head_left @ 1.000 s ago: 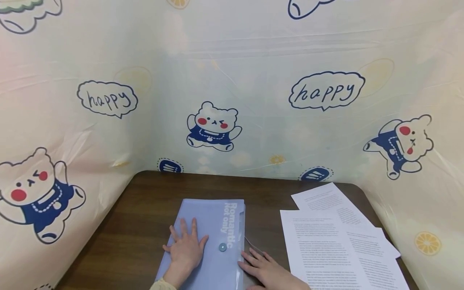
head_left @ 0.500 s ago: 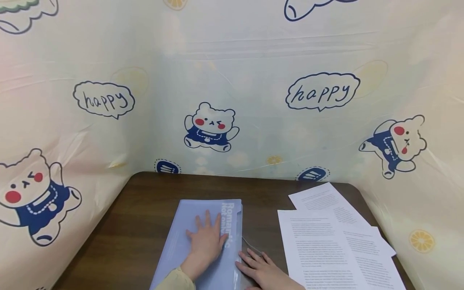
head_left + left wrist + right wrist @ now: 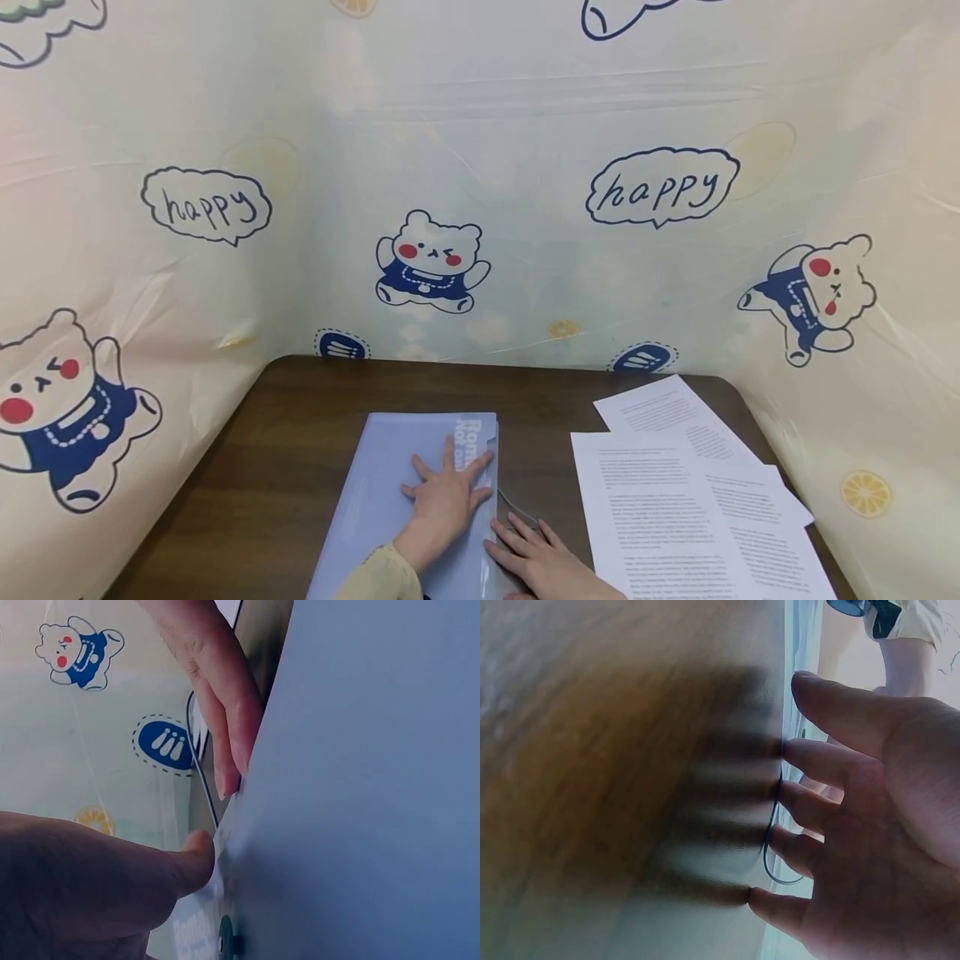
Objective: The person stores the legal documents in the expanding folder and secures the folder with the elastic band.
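Note:
A light-blue plastic file folder lies flat on the table, with pale lettering near its right edge. My left hand presses on its cover near that edge, fingers spread. In the head view it hides part of the lettering and the button; the left wrist view shows the round teal button. My right hand rests at the folder's right edge, fingers extended with tips down by the tabletop. A thin grey cord loops out from the folder's edge and runs to the right fingers, also visible as the cord in the right wrist view.
Several printed sheets overlap on the right side of the dark wooden table, close to the right hand. A patterned cloth curtain surrounds the table at the back and sides.
My left hand has slid rightward across the cover, from the left of the button to over the lettering near the right edge. The right hand stays at the edge. The view has shifted slightly.

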`<state>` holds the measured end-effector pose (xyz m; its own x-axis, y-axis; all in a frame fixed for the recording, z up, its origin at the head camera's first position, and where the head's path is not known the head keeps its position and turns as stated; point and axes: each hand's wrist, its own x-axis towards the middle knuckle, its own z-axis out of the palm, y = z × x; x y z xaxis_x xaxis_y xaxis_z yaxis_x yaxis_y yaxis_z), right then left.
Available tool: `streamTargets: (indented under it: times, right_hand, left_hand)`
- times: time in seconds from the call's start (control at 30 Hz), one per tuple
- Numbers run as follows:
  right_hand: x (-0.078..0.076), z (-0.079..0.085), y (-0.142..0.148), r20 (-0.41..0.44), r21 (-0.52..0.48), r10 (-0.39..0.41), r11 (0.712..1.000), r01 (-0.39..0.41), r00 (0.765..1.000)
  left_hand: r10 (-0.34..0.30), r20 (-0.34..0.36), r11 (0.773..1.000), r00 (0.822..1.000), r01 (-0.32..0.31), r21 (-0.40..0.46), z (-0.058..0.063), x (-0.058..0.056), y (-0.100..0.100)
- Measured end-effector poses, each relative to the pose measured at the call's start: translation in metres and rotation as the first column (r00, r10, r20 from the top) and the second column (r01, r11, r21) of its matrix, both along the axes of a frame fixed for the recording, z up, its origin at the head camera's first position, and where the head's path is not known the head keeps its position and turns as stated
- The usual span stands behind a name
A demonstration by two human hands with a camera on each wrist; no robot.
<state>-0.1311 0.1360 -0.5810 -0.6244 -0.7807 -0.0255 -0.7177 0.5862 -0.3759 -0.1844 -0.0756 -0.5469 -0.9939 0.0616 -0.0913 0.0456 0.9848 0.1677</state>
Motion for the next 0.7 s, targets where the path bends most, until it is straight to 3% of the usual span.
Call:
streamTargets:
  times: [0.17, 0.4, 0.7]
  right_hand:
    - [0.002, 0.006, -0.002, -0.011, 0.019, -0.005, 1.0, 0.005, 1.0]
    - [0.004, 0.01, -0.005, -0.007, 0.046, -0.017, 0.999, 0.017, 1.0]
    - [0.005, 0.009, -0.005, -0.008, 0.041, -0.017, 0.999, 0.017, 1.0]
  left_hand:
    - [-0.014, 0.011, 1.0, 1.0, 0.015, -0.011, -0.001, 0.0, 0.0]
    - [-0.052, -0.082, 0.999, 0.995, 0.052, -0.005, -0.008, 0.001, -0.003]
    - [-0.07, -0.142, 0.997, 0.987, 0.075, 0.032, -0.017, -0.001, -0.008]
